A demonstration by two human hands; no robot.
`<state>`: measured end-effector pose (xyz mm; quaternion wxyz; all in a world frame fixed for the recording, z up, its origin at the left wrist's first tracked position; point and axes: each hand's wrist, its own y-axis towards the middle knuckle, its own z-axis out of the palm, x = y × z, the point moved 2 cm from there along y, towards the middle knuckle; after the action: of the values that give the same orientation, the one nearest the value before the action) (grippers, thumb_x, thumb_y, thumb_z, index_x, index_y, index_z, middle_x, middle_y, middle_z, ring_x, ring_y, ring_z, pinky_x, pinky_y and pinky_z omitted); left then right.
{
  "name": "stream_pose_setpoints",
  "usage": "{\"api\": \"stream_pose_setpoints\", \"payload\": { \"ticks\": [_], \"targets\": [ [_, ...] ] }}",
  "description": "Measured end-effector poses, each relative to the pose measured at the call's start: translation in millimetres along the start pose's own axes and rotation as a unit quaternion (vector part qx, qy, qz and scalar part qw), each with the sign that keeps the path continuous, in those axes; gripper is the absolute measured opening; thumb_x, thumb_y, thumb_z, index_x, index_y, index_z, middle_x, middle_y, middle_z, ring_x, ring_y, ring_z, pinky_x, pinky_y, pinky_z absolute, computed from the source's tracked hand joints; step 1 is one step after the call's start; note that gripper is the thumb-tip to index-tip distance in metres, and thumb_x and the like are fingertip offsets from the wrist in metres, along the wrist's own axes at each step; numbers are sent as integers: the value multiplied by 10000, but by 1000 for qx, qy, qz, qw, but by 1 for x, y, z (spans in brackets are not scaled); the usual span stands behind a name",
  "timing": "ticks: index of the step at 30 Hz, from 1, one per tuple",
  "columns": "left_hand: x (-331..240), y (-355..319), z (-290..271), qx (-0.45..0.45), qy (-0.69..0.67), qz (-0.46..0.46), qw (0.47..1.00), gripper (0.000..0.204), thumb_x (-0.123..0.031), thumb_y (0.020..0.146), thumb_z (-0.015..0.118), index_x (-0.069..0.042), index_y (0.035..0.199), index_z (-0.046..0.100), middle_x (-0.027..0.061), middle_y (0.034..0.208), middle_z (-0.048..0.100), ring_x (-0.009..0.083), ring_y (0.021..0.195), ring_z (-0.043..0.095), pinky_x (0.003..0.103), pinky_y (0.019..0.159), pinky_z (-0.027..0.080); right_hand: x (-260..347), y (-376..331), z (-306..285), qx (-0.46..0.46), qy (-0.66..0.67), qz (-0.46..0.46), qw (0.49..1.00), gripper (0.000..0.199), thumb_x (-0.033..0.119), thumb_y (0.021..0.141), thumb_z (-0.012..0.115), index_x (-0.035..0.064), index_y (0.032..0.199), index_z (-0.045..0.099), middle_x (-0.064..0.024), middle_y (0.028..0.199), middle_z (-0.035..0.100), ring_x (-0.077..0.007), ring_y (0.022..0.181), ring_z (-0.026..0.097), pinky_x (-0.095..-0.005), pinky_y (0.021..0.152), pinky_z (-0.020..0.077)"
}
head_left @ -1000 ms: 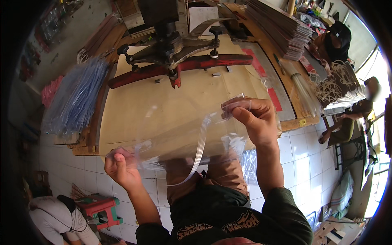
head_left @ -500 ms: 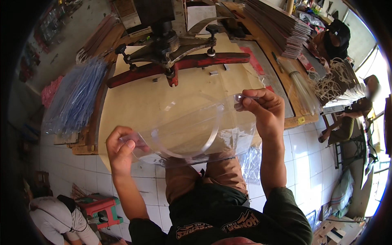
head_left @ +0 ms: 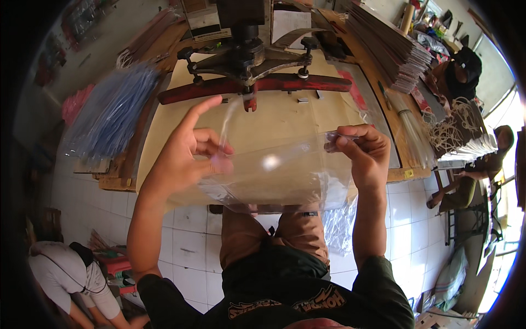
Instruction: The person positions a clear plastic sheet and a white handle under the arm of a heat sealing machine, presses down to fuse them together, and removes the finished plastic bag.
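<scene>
A clear plastic bag (head_left: pixel 279 170) with a bendy clear strip is stretched between my hands above the table's near edge. My right hand (head_left: pixel 366 156) pinches its right upper corner between thumb and fingers. At the bag's left side, my left hand (head_left: pixel 189 151) has its index finger stretched upward, while the thumb and other fingers close on the plastic by the strip; their tips are blurred. Beyond the bag hangs a press head with a red curved bar (head_left: pixel 263 83), over a tan sheet (head_left: pixel 263 123) covering the worktop. Small metallic pieces (head_left: pixel 303 100) lie below the bar.
Bluish plastic sheets (head_left: pixel 112 115) are piled at the table's left. To the right are clear strips in a bundle (head_left: pixel 412 131), stacked flat boards (head_left: pixel 386 46) and white cords (head_left: pixel 457 120). One person (head_left: pixel 71 274) bends at lower left; others are at the right.
My left hand has left the bag's left corner and moved inward and up, its index finger now extended. The strip's loop has shifted upward. My right hand keeps its pinch.
</scene>
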<state>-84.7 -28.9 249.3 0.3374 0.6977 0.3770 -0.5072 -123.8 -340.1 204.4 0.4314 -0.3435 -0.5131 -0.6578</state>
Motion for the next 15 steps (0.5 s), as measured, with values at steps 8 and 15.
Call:
{"api": "stream_pose_setpoints", "payload": {
  "ticks": [8,15],
  "targets": [
    [-17,6,6,-27,-80,49,995,526,-32,866,682,24,1356,499,51,874,620,120,796,639,251,716,517,-3,2,5,22,-16,26,999,164,-79,876,646,-76,1039,661,-166,925,725,-195,828,716,-314,766,594],
    [-45,14,11,-23,-62,118,991,282,-54,893,683,24,1157,623,13,880,608,75,728,594,229,660,508,9,18,1,79,-77,27,994,219,-39,884,651,-78,1098,621,-155,1001,712,-167,890,695,-293,802,569]
  ]
}}
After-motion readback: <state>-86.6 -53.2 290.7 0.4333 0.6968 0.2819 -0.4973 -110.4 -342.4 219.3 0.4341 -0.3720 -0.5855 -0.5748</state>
